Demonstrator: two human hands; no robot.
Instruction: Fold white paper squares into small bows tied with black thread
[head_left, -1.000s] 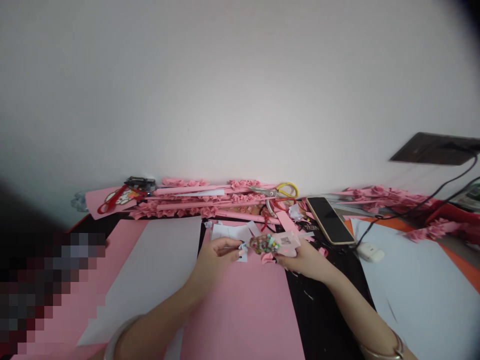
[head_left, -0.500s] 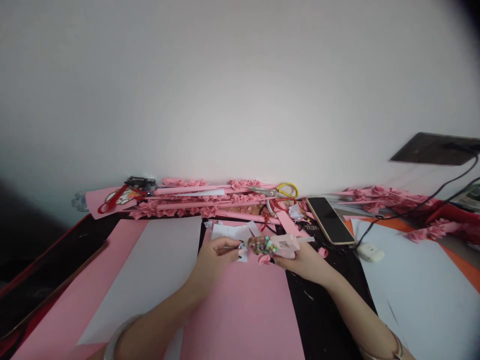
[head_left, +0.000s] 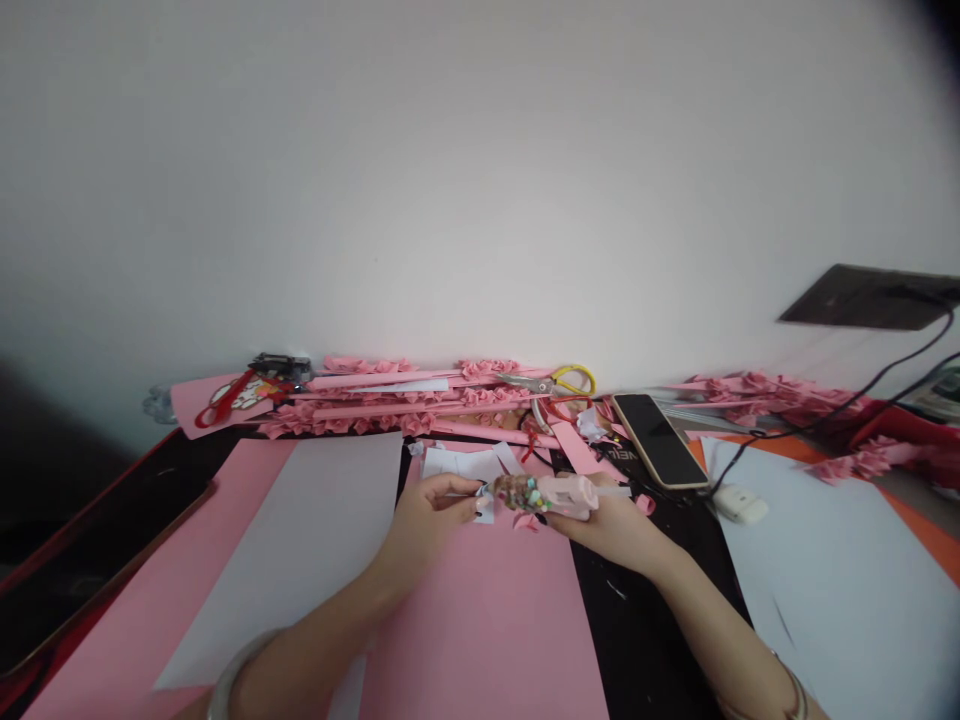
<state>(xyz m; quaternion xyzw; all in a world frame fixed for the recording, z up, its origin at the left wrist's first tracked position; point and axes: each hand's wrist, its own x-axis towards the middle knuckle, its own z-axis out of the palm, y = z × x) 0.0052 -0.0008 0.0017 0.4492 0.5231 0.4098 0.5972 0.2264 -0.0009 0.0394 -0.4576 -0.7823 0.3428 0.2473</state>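
My right hand (head_left: 611, 525) is wrapped round a pale pink glue gun (head_left: 566, 493) lying sideways, its front covered with coloured beads. A translucent glue stick (head_left: 616, 491) pokes out of its back end. The gun's tip points left, at the fingertips of my left hand (head_left: 431, 515). Between that thumb and forefinger is pinched a small whitish piece of paper (head_left: 487, 492), partly hidden by the fingers and the gun. A small curled pink paper piece (head_left: 527, 522) shows just below the gun. Beneath both hands lies a large pink sheet (head_left: 487, 620).
Pink paper-flower stems (head_left: 360, 412) are piled along the wall with yellow-handled scissors (head_left: 555, 382) on top. Right of my hands are a phone (head_left: 661, 440), a white case (head_left: 741, 504) and a black cable (head_left: 847, 405). White sheets (head_left: 292, 540) lie at left and right.
The glue gun has turned slightly in my right hand, so its pink back end faces a little differently. My left hand stays nearly still.
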